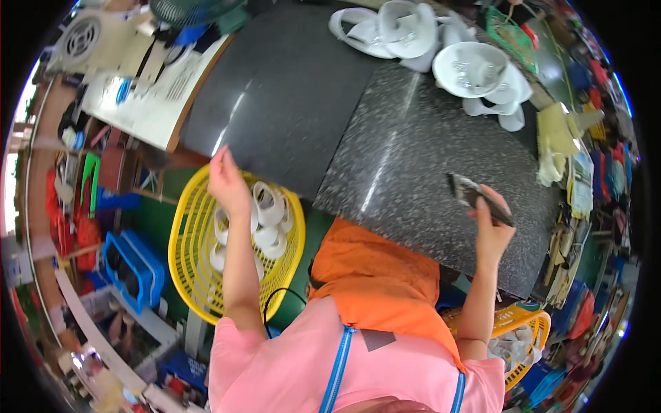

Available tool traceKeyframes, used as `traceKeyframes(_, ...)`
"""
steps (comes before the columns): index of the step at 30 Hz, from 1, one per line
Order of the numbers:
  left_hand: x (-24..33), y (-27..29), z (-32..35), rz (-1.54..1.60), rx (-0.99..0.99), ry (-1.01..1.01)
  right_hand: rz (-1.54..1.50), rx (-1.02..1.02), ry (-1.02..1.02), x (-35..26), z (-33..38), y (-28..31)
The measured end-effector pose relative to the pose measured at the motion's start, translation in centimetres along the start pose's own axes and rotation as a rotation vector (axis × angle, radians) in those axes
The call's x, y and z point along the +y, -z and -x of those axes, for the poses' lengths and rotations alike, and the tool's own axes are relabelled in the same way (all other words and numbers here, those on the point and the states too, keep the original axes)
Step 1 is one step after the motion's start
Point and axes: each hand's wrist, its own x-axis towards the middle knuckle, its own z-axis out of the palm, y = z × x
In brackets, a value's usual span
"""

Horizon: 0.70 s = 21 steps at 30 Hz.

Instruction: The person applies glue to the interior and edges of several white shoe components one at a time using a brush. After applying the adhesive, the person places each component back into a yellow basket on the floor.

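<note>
My left hand is raised over the rim of a yellow plastic basket, beside the dark table's front edge. Its fingertips are pinched together, and whatever they may hold is too small to make out. Inside the basket lie several white curved pieces with openings in them. Over the speckled half of the table, my right hand grips a flat, dark, oblong piece with a shiny face; its exact kind does not show. At the table's far side sit white rounded pieces, and a white bowl-shaped one rests nearer.
The table has a plain dark panel and a speckled grey one. A white-topped bench adjoins at left. An orange-yellow basket stands low at right, a blue crate at left. A green basket is at the back.
</note>
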Motion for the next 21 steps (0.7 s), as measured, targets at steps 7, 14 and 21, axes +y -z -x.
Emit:
traceKeyframes(7, 11.8, -20.5, -6.7, -0.394, -0.414, -1.159, 0.074, -0.063, 0.197, -0.7, 0.2, 1.0)
traceKeyframes(14, 13.2, -29.6, -10.1, -1.078, -1.057, -0.467, -0.086, 0.075, -0.032, 0.7, -0.6, 3.6)
traceKeyframes(21, 12.3, -30.0, -12.0, -1.102, -0.861, -0.229, 0.167, 0.335, 0.105, 3.8, -8.0, 9.5)
